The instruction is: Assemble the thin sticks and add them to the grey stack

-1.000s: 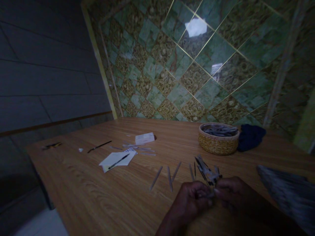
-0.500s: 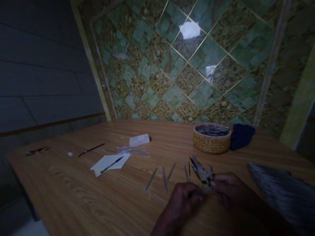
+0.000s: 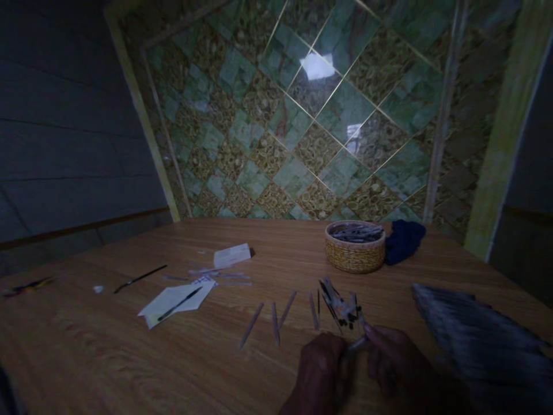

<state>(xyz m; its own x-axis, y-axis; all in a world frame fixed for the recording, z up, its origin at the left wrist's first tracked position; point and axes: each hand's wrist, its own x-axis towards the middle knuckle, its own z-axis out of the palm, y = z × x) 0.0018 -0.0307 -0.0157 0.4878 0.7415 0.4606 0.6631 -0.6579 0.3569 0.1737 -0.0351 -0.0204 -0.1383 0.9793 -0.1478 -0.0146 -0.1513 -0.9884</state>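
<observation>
At the near side of the table, my left hand [image 3: 320,362] is closed around a slim greyish tube that looks like a pen barrel [image 3: 358,344]. The tube points up to the right, toward the fingertips of my right hand [image 3: 395,357]. Those fingers are pinched; dimness and blur hide what exactly sits between them. Just beyond lies a small heap of pale and black pen parts [image 3: 341,305]. Left of the heap, several loose grey barrels [image 3: 251,325] and a thin dark rod lie on the wood.
A wicker basket [image 3: 354,256] full of pens or tubes stands behind, beside a dark blue cloth [image 3: 404,241]. To the right is a large pile of dark pens [image 3: 479,340]. Leftward lie paper with a black pen [image 3: 179,302], a white box [image 3: 232,255] and thin strips.
The view has shifted to the right, so the table's things appear further left. My hands stay together at the tube, now slightly lower in view and nearer my side of the heap.
</observation>
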